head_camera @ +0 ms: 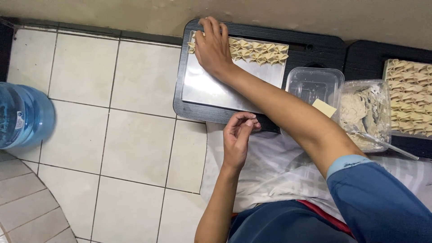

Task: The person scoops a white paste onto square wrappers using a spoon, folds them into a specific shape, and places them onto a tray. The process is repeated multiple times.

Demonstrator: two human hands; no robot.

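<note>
Right hand [211, 47] flat, fingers together, on the row of folded pale dumplings [258, 51] running left-right along the steel tray [211, 87]'s far edge. Left hand [237, 137] pinches fingertips together, empty as far as visible (two trays of dumplings, two plastic tubs).

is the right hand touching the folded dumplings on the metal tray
Touching. The head view shows the right hand lying over the left end of the dumpling row on the metal tray, fingers covering the pieces with no gap visible.

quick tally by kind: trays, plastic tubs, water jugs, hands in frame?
Metal trays: 2, one under the right hand at, one at the right edge
Clear plastic tubs: 2, an empty one and one with filling
Blue water jugs: 1
Hands: 2, counting the left hand
Total: 7
</note>
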